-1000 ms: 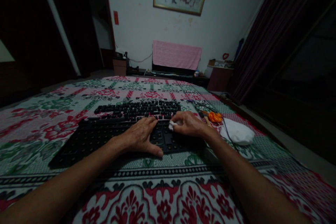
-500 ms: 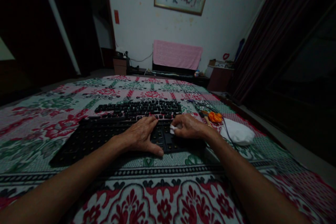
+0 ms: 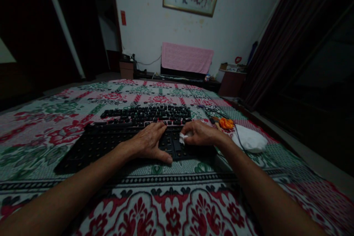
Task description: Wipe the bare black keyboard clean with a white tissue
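A black keyboard base point(image 3: 96, 149) with its keycaps off lies across the patterned bedspread. My left hand point(image 3: 151, 142) rests flat on it, right of its middle, thumb stretched toward the near edge. At the right part of the base, my right hand point(image 3: 200, 133) pinches a small white wipe point(image 3: 182, 138) against the surface; whether it is tissue or cloth I cannot tell. Behind the base, loose black keycaps point(image 3: 149, 112) lie in rough rows. My right forearm and hand hide the base's right end.
Right of my right hand lie an orange bundle point(image 3: 226, 123), a white cloth-like lump point(image 3: 251, 139) and a dark cable point(image 3: 212, 111). The flowered bedspread point(image 3: 160, 90) stretches back toward a low stand with a pink towel point(image 3: 186, 57) over something.
My right hand has shifted very slightly, and the white wipe shows a little differently between its fingers. My left hand stays in the same place.
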The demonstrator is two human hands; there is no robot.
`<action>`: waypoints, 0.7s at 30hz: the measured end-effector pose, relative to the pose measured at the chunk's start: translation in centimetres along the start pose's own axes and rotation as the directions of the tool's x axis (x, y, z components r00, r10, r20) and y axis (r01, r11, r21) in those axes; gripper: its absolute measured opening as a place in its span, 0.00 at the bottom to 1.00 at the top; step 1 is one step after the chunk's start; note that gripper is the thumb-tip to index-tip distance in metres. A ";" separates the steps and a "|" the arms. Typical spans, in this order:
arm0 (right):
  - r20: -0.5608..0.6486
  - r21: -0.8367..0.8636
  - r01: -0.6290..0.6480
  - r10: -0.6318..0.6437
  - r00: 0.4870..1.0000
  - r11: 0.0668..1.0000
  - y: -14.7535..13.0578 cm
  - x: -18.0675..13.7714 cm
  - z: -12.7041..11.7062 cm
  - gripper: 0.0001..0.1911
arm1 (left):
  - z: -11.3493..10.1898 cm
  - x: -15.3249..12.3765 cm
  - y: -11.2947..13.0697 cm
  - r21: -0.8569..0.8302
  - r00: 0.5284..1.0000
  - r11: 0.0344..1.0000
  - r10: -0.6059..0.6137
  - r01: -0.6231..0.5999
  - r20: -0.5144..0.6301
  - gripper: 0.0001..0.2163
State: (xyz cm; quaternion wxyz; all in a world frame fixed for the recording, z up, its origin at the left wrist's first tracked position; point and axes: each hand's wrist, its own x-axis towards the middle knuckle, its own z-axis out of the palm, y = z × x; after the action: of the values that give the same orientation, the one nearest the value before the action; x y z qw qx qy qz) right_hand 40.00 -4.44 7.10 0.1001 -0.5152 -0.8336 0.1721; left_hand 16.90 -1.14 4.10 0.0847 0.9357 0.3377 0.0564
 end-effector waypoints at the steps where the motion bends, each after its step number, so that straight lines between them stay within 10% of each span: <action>1: 0.014 0.011 0.030 -0.030 0.999 1.000 -0.2 0.1 0.1 0.12 | 0.0 0.0 0.0 0.002 1.000 1.000 -0.006 0.006 0.006 0.53; 14: 0.114 0.077 -0.002 -0.007 0.993 0.997 -0.8 -0.7 -0.2 0.10 | 0.0 0.1 0.0 -0.008 1.000 1.000 0.004 -0.003 0.007 0.53; 21: -0.199 -0.139 0.121 -0.148 0.969 0.983 -1.9 -2.6 2.3 0.09 | -0.1 -0.1 0.3 -0.026 1.000 1.000 0.002 -0.003 -0.023 0.52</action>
State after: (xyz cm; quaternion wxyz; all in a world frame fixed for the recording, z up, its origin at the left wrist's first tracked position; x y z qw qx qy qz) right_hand 38.76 -7.97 5.77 0.1656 -0.4777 -0.8608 0.0572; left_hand 16.94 -1.42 4.25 0.0927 0.9343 0.3368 0.0716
